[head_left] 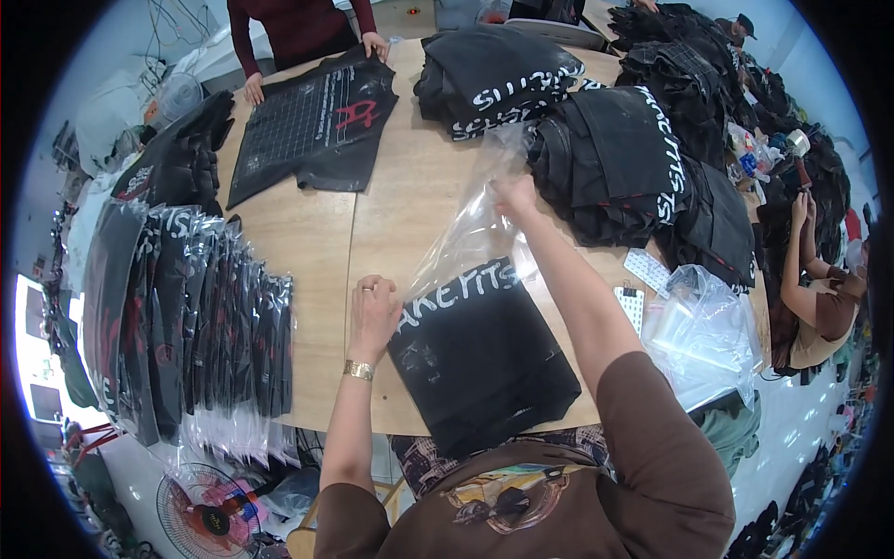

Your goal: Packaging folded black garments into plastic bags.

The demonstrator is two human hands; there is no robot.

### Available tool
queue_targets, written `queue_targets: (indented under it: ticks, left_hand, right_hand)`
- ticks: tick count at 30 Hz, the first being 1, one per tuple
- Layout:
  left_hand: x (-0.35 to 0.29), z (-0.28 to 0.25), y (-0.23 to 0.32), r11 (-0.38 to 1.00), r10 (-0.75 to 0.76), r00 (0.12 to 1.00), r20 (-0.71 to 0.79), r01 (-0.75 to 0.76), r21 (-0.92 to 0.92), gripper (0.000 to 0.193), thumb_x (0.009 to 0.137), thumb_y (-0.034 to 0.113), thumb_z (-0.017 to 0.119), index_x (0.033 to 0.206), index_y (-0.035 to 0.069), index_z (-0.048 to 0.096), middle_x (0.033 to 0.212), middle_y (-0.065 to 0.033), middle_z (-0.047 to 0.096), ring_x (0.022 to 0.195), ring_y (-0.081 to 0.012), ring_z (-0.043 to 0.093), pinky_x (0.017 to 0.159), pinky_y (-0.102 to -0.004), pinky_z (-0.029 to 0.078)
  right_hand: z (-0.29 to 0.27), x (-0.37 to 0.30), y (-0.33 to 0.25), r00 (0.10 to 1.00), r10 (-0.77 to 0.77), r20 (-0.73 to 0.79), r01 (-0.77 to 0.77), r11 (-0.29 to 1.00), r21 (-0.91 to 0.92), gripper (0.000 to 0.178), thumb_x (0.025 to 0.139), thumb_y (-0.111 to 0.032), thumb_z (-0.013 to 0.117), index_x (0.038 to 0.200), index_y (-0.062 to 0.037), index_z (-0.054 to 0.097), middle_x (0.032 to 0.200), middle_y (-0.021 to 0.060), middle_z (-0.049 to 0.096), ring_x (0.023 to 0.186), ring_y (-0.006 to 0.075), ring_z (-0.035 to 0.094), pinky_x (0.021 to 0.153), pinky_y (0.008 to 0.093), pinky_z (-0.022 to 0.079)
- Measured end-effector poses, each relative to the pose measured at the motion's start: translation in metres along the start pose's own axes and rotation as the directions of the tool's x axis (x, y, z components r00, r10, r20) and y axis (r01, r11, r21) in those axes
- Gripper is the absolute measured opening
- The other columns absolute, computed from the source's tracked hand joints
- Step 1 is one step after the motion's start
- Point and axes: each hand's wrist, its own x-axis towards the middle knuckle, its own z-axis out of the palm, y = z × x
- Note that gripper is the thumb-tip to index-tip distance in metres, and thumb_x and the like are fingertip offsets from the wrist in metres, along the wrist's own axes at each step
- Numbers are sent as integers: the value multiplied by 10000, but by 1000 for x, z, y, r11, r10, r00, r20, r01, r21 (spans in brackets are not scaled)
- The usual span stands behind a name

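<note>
Hands: left hand (373, 312) lies palm down, fingers loosely curled, on the wooden table (326, 252), its fingertips against the left edge of the folded black T-shirt (480, 359); it grips nothing that I can see.
Right hand: right hand (515, 194) is stretched forward and closed on the far end of the clear plastic bag (470, 228), pinching the film and lifting it off the table.
Shirt and bag: the folded shirt, white lettering across its top edge, sits at the near table edge just ahead of the person's chest; the bag's lower part reaches the shirt's top edge (whether the shirt is already partly inside is hard to tell through the glare).
Step, as I judge it: sleeving the folded shirt, with the bag being drawn out straight while the other hand steadies the garment.
Next move calls for: a taut, open bag mouth and a shirt that stays flat and square, so the fold does not bunch.
Left of the hands: a leaning row of bagged shirts (186, 317), already packed.
Right of the hands: a loose heap of empty bags (703, 326) and small white sheets (638, 289).
Farther out: stacks of folded black shirts (615, 158), and a co-worker's hands (375, 44) smoothing a spread black T-shirt (317, 126) at the far edge.
</note>
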Motion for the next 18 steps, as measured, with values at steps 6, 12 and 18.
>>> queue_targets:
  ticks: [6,12,18]
  left_hand:
    - [-6,-1,-19,990,130,970,206,-139,28,262,697,-28,584,924,51,480,922,-153,500,863,-331,520,730,-401,453]
    - [-12,-1,-20,981,187,939,289,-196,3,346,697,-82,496,1011,63,482,926,-152,516,862,-318,547,716,-389,475]
    - [6,-8,1,966,234,882,408,-259,5,644,683,-101,497,1269,155,421,1068,-165,490,905,-317,543,779,-371,468]
  right_hand:
    - [49,-56,17,606,-768,-208,729,640,-241,266,768,-208,620,856,-21,452,649,96,522,566,252,544,540,363,438]
    - [88,-63,-2,930,-136,-342,302,814,496,209,782,-75,544,968,-67,449,787,118,528,680,194,565,486,281,471]
    - [111,-3,35,715,-606,348,642,372,-671,359,811,-148,478,1152,-41,512,1097,143,577,1040,245,533,865,315,408]
